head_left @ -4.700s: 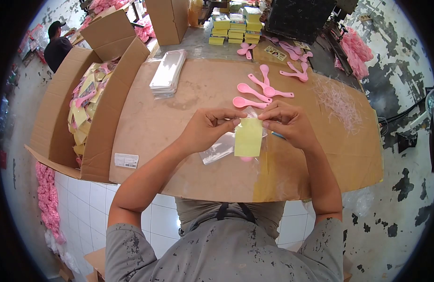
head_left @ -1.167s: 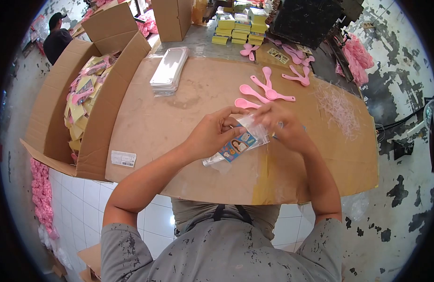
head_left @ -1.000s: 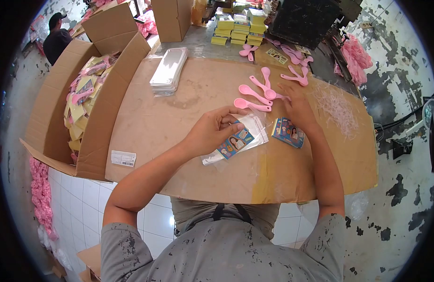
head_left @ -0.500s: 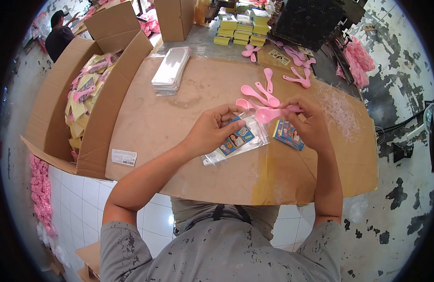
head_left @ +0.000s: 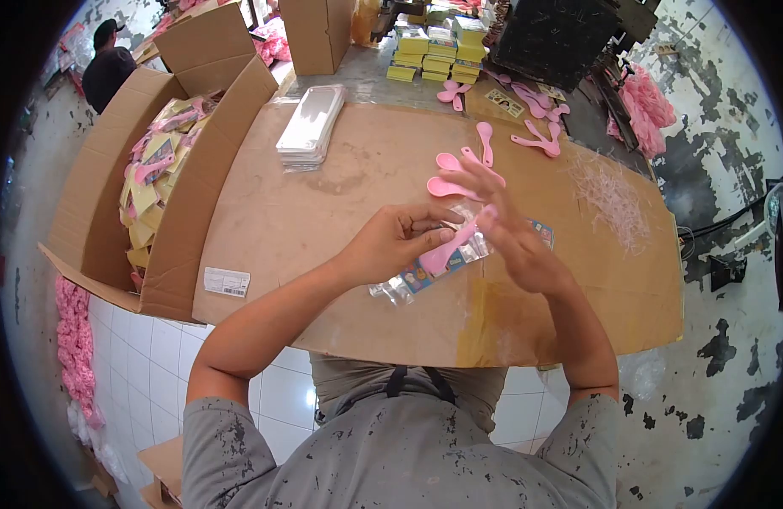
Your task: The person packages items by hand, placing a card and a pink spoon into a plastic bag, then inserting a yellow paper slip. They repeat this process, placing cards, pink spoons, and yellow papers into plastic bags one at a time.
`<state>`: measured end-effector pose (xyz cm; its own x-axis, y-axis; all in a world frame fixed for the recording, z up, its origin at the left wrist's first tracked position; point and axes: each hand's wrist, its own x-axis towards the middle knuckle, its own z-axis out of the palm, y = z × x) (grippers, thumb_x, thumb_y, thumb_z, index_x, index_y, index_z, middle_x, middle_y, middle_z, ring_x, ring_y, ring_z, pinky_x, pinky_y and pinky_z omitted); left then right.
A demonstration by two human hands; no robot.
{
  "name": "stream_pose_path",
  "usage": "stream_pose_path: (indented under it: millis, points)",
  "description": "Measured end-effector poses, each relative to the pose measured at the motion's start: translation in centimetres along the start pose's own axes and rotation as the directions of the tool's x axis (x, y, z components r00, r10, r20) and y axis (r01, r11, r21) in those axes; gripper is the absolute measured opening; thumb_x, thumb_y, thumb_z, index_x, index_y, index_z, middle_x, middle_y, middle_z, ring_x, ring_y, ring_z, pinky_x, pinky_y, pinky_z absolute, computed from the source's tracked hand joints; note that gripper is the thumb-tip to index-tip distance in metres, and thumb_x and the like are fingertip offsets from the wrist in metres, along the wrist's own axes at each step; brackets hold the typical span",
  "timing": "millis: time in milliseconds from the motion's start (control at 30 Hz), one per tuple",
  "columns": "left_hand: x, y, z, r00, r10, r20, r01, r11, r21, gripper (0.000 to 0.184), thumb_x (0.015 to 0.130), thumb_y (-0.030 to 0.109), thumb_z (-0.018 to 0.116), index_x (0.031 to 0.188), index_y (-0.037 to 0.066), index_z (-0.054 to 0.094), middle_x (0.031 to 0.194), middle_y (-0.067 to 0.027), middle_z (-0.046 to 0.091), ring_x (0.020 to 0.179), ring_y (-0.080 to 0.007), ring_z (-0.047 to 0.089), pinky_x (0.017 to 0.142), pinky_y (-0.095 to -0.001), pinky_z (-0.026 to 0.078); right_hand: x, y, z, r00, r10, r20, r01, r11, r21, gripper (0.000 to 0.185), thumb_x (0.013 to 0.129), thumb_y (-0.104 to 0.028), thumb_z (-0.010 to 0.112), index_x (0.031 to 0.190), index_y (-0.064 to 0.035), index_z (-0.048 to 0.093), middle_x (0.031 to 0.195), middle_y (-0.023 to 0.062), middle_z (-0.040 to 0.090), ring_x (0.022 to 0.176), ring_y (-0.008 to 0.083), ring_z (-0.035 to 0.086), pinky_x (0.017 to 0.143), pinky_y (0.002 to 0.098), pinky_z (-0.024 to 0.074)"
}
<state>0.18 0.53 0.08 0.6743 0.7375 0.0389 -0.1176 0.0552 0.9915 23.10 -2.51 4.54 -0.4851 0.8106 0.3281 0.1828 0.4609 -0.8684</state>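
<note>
A pink plastic spoon (head_left: 449, 250) lies slanted over a blue printed card (head_left: 417, 276) and a clear plastic bag (head_left: 398, 291); whether it is inside the bag I cannot tell. My left hand (head_left: 398, 244) pinches the bag's upper edge, thumb beside the spoon. Just right of it, my right hand (head_left: 520, 242) has its fingers stretched out, with the palm by the end of the spoon's handle. Behind that hand more blue cards (head_left: 542, 231) show in part. Several loose pink spoons (head_left: 449, 187) lie beyond the hands, some partly covered by my right fingers.
On the left stands an open cardboard box (head_left: 181, 191) full of packed bags. A stack of clear bags (head_left: 311, 127) lies at the back left of the cardboard sheet (head_left: 357, 327). Card stacks (head_left: 438, 55) stand at the back. Plastic shreds (head_left: 612, 204) lie right. A person (head_left: 109, 72) is far left.
The spoon has moved down and left from beside the bag onto the card. My right hand has loosened from its pinch and spread its fingers. My left hand keeps hold of the bag.
</note>
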Motion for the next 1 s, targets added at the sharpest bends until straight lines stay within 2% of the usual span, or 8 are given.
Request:
stream_pose_path:
  millis: [167, 333, 433, 533, 633, 833, 933, 1000]
  points:
    - [-0.3, 0.8, -0.8, 0.987, -0.007, 0.162, 0.027, 0.993, -0.119, 0.035, 0.108, 0.015, 0.062, 0.14, 0.002, 0.06, 0.118, -0.0084, 0.075, 0.107, -0.0087, 0.068, 0.091, -0.025, 0.054, 0.8, -0.1, -0.2, 0.993, -0.044, 0.11, -0.021, 0.852, 0.523, 0.064, 0.109, -0.03, 0.048, 0.163, -0.0028, 0.028, 0.159, 0.0201, 0.046, 0.149, 0.0319, 0.043, 0.121, 0.0459, 0.0334]
    - [-0.6, 1.3, -0.9, 0.966, -0.036, 0.255, 0.073, 0.988, -0.135, 0.05, 0.105, 0.032, 0.067, 0.143, 0.001, 0.056, 0.119, -0.0113, 0.075, 0.112, -0.0158, 0.07, 0.1, -0.0331, 0.053, 1.3, -1.9, -2.2, 0.959, -0.2, 0.199, 0.223, 0.969, -0.103, 0.033, 0.102, -0.014, 0.066, 0.133, -0.0027, 0.066, 0.14, 0.0164, 0.063, 0.136, 0.0291, 0.056, 0.114, 0.0435, 0.042]
    - [-0.7, 1.6, 0.0, 0.976, 0.11, 0.188, -0.066, 0.972, -0.226, 0.054, 0.103, 0.029, 0.07, 0.146, 0.001, 0.053, 0.134, -0.0115, 0.069, 0.125, -0.0193, 0.064, 0.109, -0.0365, 0.048, 1.4, -3.1, -2.4, 0.966, -0.213, 0.148, 0.175, 0.957, 0.233, 0.008, 0.095, -0.005, 0.074, 0.102, -0.0014, 0.074, 0.112, 0.0089, 0.073, 0.111, 0.0224, 0.067, 0.101, 0.0393, 0.0501]
    - [-0.8, 1.5, -0.3, 0.959, 0.264, 0.105, -0.262, 0.965, -0.032, 0.049, 0.101, 0.013, 0.064, 0.147, 0.004, 0.052, 0.14, -0.011, 0.065, 0.131, -0.019, 0.061, 0.109, -0.0372, 0.049, 1.9, -6.0, -2.1, 0.972, -0.2, 0.124, 0.231, 0.91, -0.344, 0.009, 0.095, -0.009, 0.075, 0.094, -0.0005, 0.072, 0.09, 0.0028, 0.072, 0.086, 0.0131, 0.066, 0.081, 0.0328, 0.0534]
    - [-1.5, 2.1, -0.1, 0.943, 0.311, 0.121, -0.325, 0.938, 0.123, 0.052, 0.096, 0.004, 0.063, 0.148, 0.005, 0.052, 0.137, -0.0099, 0.066, 0.131, -0.0185, 0.06, 0.108, -0.0372, 0.05, 1.3, -7.2, -1.9, 0.996, -0.003, -0.09, -0.019, 0.968, -0.25, 0.01, 0.095, -0.009, 0.077, 0.094, 0.0005, 0.072, 0.085, 0.0011, 0.07, 0.074, 0.007, 0.061, 0.066, 0.0271, 0.0494]
    - [-1.6, 2.4, 1.3, 0.91, 0.406, 0.082, -0.413, 0.877, 0.247, 0.048, 0.099, 0.003, 0.067, 0.145, 0.003, 0.054, 0.129, -0.0112, 0.071, 0.119, -0.0186, 0.069, 0.101, -0.0336, 0.053, 1.2, -6.1, -0.8, 0.978, 0.091, -0.186, -0.122, 0.979, -0.165, 0.012, 0.094, -0.009, 0.077, 0.097, 0.0012, 0.072, 0.082, 0.0012, 0.069, 0.068, 0.0042, 0.058, 0.06, 0.0226, 0.0448]
    - [-1.6, 2.2, 1.2, 0.94, 0.34, 0.027, -0.335, 0.905, 0.263, 0.043, 0.102, 0.004, 0.066, 0.143, 0.002, 0.056, 0.118, -0.0109, 0.075, 0.108, -0.0156, 0.073, 0.093, -0.0302, 0.055, 1.0, -5.2, -0.5, 0.969, 0.049, -0.24, -0.108, 0.965, -0.238, 0.014, 0.091, -0.006, 0.077, 0.103, -0.001, 0.072, 0.09, 0.0032, 0.07, 0.076, 0.0113, 0.065, 0.063, 0.026, 0.0481]
    - [-1.6, 1.9, 1.1, 0.939, 0.343, -0.015, -0.327, 0.908, 0.261, 0.041, 0.103, 0.004, 0.067, 0.143, 0.001, 0.057, 0.109, -0.0092, 0.078, 0.101, -0.0125, 0.074, 0.087, -0.0281, 0.055, 1.6, -4.4, -0.2, 0.913, -0.337, -0.232, 0.132, 0.78, -0.612, 0.02, 0.086, -0.003, 0.078, 0.106, -0.0038, 0.072, 0.099, 0.0044, 0.07, 0.087, 0.0177, 0.067, 0.072, 0.0302, 0.0505]
